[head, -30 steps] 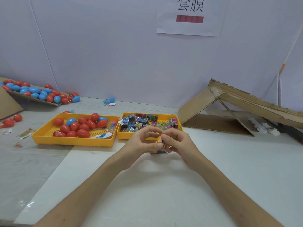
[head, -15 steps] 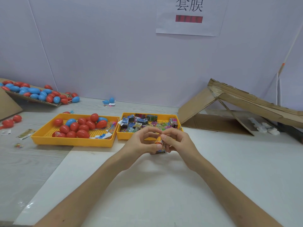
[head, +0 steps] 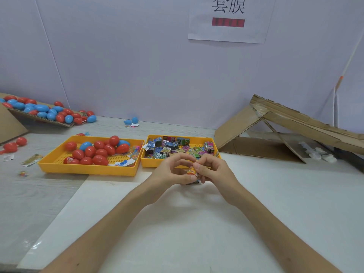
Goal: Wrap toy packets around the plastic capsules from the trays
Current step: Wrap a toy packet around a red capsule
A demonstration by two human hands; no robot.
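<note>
Both hands meet above the white tabletop (head: 197, 223), fingertips touching. The left hand (head: 171, 172) and the right hand (head: 214, 172) together pinch a small orange capsule (head: 191, 171), which sits between their curled fingers. A printed packet (head: 195, 181) shows around its lower part; how far it is wrapped cannot be told. Just beyond the hands stands a yellow packet tray (head: 151, 164) full of colourful packets. Beyond and left of the left hand is a second yellow capsule tray (head: 86, 170) with red and blue capsules. A cardboard ramp (head: 236, 131) rises beyond the right hand.
</note>
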